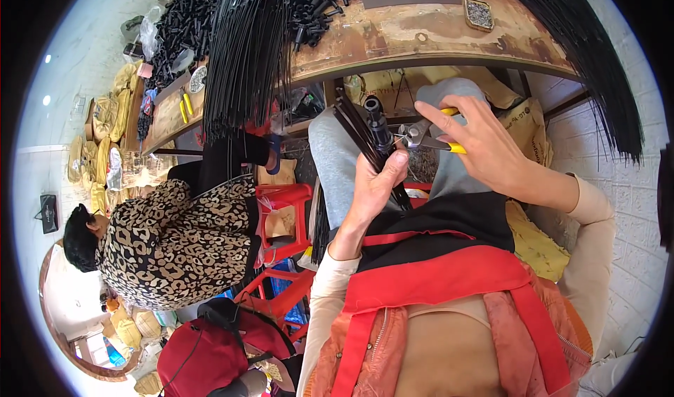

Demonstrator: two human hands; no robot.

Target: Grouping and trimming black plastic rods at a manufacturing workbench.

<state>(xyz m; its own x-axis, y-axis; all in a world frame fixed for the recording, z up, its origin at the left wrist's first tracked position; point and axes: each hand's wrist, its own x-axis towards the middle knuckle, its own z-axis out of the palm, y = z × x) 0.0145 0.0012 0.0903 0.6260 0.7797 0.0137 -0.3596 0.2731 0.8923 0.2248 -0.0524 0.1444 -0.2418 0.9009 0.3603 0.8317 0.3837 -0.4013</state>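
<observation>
Over my lap, my left hand (379, 185) is closed around a black tubular fitting (379, 127) with a hollow round end, along with several thin black rods (353, 124). The fitting points up and away from me. My right hand (484, 141) grips pliers (421, 134) with yellow handles, its fingers spread across them. The handles stand apart. The metal jaws lie against the side of the fitting, close to my left thumb, by a small shiny bit too tiny to make out.
A worn wooden table (393, 39) stands ahead, bearing a heap of black fittings (316, 7), a small tin of metal bits (479, 14) and hanging bundles of black strands (246, 60). At left sits another person (182, 235) near red stools (288, 218). Yellow-handled pliers (186, 106) lie beyond.
</observation>
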